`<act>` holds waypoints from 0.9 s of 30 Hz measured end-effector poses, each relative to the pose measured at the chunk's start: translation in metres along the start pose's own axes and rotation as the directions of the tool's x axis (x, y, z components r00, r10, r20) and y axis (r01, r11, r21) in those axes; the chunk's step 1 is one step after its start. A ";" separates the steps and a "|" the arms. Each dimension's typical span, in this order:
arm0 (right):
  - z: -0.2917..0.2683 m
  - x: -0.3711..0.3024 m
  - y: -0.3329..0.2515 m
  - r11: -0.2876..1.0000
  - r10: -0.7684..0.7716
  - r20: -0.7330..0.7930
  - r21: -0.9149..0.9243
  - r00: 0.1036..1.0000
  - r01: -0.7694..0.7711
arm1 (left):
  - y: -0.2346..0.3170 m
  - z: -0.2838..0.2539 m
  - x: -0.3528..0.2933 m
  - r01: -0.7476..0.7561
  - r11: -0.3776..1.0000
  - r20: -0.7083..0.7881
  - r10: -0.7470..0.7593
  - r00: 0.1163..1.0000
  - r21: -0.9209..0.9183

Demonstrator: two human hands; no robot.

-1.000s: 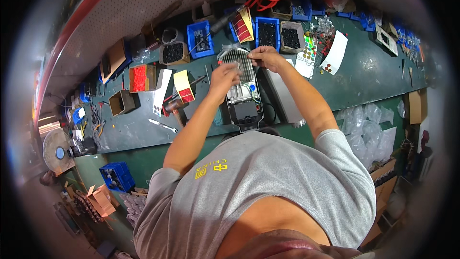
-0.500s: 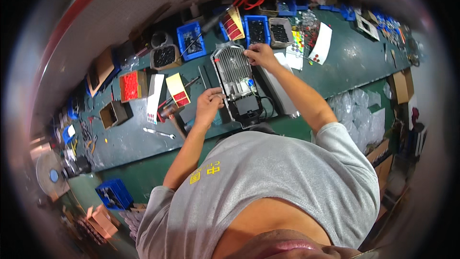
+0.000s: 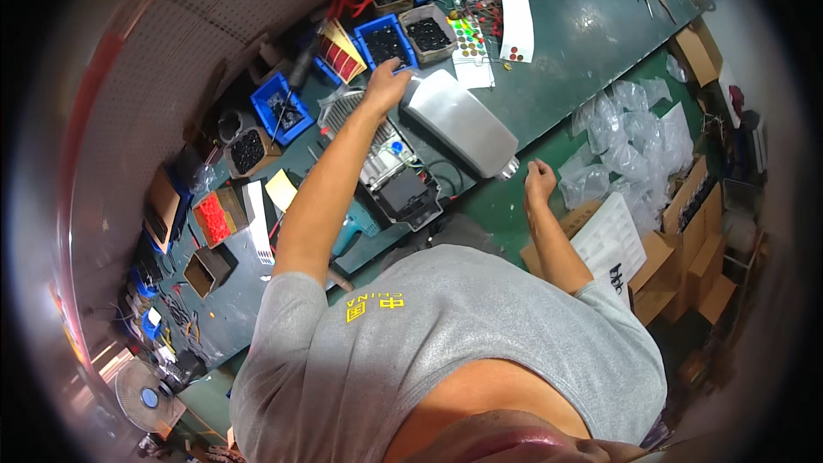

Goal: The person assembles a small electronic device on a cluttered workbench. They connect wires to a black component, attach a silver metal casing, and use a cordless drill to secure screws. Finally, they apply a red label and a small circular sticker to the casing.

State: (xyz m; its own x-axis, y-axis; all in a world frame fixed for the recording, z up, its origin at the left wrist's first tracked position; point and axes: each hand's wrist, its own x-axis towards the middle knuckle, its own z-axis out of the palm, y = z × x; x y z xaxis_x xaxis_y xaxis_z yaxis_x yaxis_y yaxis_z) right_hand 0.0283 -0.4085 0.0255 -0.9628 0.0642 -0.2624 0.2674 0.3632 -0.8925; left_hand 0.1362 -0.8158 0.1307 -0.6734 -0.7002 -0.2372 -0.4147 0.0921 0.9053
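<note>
My left hand [image 3: 386, 86] reaches across the bench to the near rim of a blue bin [image 3: 386, 41] of small black parts. Its fingers are drawn together; anything between them is hidden. Under that forearm lies an open metal housing [image 3: 377, 150] with ribs, a black block and a blue round piece. Close to its right is a smooth silver casing [image 3: 463, 124], rounded at the far end and with a short spout at the near end. My right hand [image 3: 540, 182] hangs beyond the bench edge, near the spout, its fingers curled and their contents out of sight.
Left of the housing stand a blue bin [image 3: 281, 109], a box of black parts [image 3: 249, 151] and a box of red parts [image 3: 216, 216]. A teal power tool [image 3: 353, 227] lies near the front edge. Plastic bags [image 3: 630, 133] and cartons [image 3: 699, 261] sit right of the bench.
My left hand has left the housing's left side and crossed to the far bin. My right hand has come back from the far end to beyond the bench edge. The view has shifted right.
</note>
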 end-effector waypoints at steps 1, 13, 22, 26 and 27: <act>-0.003 0.015 0.025 0.997 0.063 -0.003 -0.049 0.998 -0.063 | -0.006 0.011 0.019 0.029 0.997 0.014 -0.030 0.999 0.071; 0.006 0.018 0.016 0.782 0.576 0.321 0.052 0.752 -0.621 | -0.060 0.059 0.075 0.228 0.859 0.032 -0.273 0.962 0.457; -0.006 0.033 0.023 0.722 0.554 0.403 0.203 0.728 -0.662 | -0.031 0.063 0.061 0.065 0.919 -0.033 -0.057 0.998 0.388; -0.010 0.025 -0.012 0.752 0.439 0.398 0.328 0.806 -0.572 | 0.001 0.047 0.044 -0.005 0.980 -0.043 0.014 0.999 0.200; -0.009 0.023 -0.018 0.749 0.408 0.405 0.363 0.818 -0.554 | 0.016 0.041 0.036 -0.059 0.984 -0.074 0.073 0.995 0.169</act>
State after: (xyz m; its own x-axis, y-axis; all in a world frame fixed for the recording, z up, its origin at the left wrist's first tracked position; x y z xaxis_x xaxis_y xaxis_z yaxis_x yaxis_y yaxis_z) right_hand 0.0006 -0.4057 0.0386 -0.6630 -0.1759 -0.7276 0.7474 -0.1012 -0.6566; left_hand 0.0804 -0.8107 0.1223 -0.6544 -0.7423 -0.1441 -0.4716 0.2517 0.8451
